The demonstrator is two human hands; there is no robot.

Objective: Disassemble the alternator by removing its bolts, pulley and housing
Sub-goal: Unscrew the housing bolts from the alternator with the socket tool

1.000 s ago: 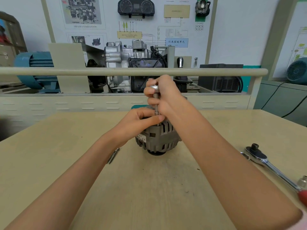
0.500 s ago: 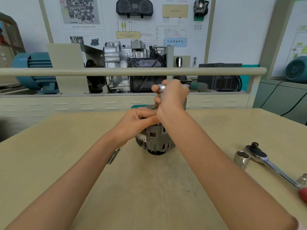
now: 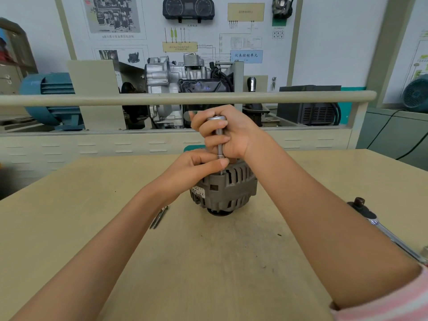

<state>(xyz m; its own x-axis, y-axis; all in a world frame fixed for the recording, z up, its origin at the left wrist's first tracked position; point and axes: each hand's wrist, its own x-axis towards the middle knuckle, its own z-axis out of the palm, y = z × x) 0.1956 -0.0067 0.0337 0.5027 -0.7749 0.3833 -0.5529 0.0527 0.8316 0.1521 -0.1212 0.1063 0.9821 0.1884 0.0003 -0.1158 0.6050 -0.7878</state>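
Still early: alternator (image 3: 228,191) upright mid-desk (image 3: 92,228), housing intact. Right hand (image 3: 228,133) fisted round socket extension (image 3: 219,141) on top bolt; left hand (image 3: 196,167) pinches its base. Two loose bolts (image 3: 159,216) at 9 o'clock, ratchet (image 3: 379,225) at 3. Pulley, housing left.

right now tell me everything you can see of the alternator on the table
The grey cast-metal alternator stands upright mid-table on a dark round base, probably its pulley. Its ribbed housing has long vent slots round the upper side and a small white label low on the left. The left hand rests on its top, steadying it. The right hand grips a slim silver metal driver held vertically, tip down at the top edge. The top face is mostly hidden by the hands.
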